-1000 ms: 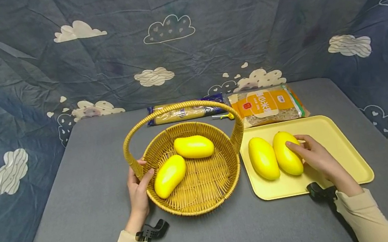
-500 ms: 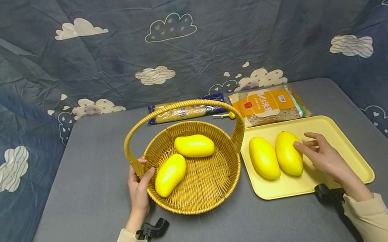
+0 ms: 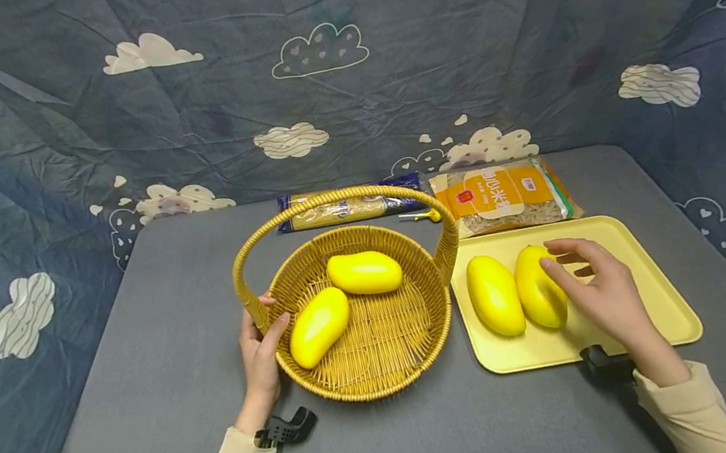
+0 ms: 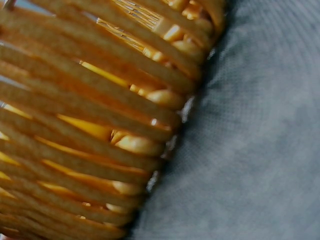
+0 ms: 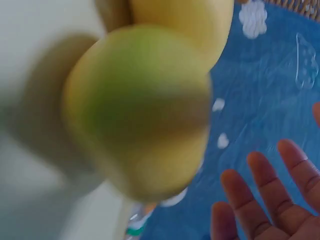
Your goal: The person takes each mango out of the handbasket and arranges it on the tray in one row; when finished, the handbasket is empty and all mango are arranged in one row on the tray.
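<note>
The basket (image 3: 391, 344) stands beside the tray (image 3: 651, 297), the left hand (image 3: 261, 361) holds the basket's side between thumb and fingers, and the right hand (image 3: 601, 292), fingers loosely spread and holding nothing, is by the nearer mango (image 3: 539, 298) of two on the tray, probably best gripped softly round its fat middle.

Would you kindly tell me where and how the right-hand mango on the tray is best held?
Probably across the middle of the right-hand mango, from above and the right: its long axis points away, the other tray mango crowds its left, and bare tray lies right.
</note>
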Tool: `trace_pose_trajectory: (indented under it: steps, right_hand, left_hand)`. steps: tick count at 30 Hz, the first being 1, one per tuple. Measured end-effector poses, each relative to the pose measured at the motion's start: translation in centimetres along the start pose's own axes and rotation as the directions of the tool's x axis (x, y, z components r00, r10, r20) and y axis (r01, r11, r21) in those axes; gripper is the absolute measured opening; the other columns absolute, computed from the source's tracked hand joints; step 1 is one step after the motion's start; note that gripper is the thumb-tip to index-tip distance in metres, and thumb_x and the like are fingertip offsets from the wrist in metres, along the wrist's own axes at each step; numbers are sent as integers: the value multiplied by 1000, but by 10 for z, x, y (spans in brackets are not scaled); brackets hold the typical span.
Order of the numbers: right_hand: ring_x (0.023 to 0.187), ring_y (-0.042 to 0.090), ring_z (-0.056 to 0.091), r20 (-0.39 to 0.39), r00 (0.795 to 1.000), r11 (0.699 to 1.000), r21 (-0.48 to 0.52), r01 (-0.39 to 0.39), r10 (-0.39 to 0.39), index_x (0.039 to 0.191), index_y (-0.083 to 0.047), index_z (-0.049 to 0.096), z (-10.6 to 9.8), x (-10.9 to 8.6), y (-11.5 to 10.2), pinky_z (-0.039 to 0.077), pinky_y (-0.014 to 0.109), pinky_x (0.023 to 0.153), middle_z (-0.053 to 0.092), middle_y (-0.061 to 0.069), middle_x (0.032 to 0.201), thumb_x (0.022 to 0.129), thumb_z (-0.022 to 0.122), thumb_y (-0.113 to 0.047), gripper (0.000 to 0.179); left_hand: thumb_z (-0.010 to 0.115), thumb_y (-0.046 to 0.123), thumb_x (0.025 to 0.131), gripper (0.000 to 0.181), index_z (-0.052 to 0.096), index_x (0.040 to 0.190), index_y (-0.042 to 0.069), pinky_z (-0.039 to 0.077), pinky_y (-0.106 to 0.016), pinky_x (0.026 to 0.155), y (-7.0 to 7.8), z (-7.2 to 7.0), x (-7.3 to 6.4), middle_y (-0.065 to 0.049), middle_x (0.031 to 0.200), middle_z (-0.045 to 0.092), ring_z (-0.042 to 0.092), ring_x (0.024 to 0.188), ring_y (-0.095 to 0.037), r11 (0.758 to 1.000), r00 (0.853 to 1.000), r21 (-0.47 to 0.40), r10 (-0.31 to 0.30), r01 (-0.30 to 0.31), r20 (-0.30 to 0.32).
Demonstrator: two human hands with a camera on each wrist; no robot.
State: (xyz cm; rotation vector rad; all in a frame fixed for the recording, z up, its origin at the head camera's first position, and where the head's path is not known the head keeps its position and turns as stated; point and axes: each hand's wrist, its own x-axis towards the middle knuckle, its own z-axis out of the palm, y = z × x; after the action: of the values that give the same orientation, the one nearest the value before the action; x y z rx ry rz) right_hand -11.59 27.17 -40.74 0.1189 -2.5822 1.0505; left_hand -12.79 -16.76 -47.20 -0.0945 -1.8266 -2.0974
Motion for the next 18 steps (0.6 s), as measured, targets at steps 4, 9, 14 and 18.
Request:
trace_pose_trajectory:
  steps: [4, 9, 14, 18]
  right_hand:
    - [90, 14, 56, -6, 993, 993, 29, 114, -114, 110, -7, 67, 7, 3, -19, 40, 26, 74, 65, 4, 103, 86, 70, -14, 25]
    - [81, 3, 56, 13, 960, 959, 64, 277, -279, 102, -9, 70, 14, 10, -43, 44, 23, 67, 67, -3, 94, 81, 74, -6, 22]
    - [78, 5, 57, 49, 912, 911, 90, 402, -407, 97, -12, 70, 21, 17, -68, 46, 24, 62, 66, -8, 91, 78, 75, -5, 21]
    - [76, 6, 57, 96, 892, 896, 102, 433, -442, 97, -14, 70, 26, 21, -84, 47, 27, 61, 65, -10, 91, 79, 76, -10, 19]
  left_hand:
    - [57, -3, 89, 30, 46, 116, -7, 36, -28, 91, 0, -1, 0, -19, 124, 49, 44, 114, -27, 1000, 1000, -1, 3, -3, 1]
    - [57, -4, 88, 30, 47, 116, -7, 36, -28, 91, -1, -2, 1, -19, 124, 49, 45, 113, -25, 1000, 1000, -9, 2, -2, -2]
    - [58, -3, 88, 30, 47, 116, -7, 36, -28, 92, 0, -1, 1, -20, 125, 49, 44, 114, -25, 1000, 1000, -4, 5, -5, -6]
    - [58, -3, 88, 30, 48, 116, -7, 35, -28, 92, 0, -1, 1, -20, 125, 49, 45, 114, -23, 1000, 1000, -1, 4, -4, -7]
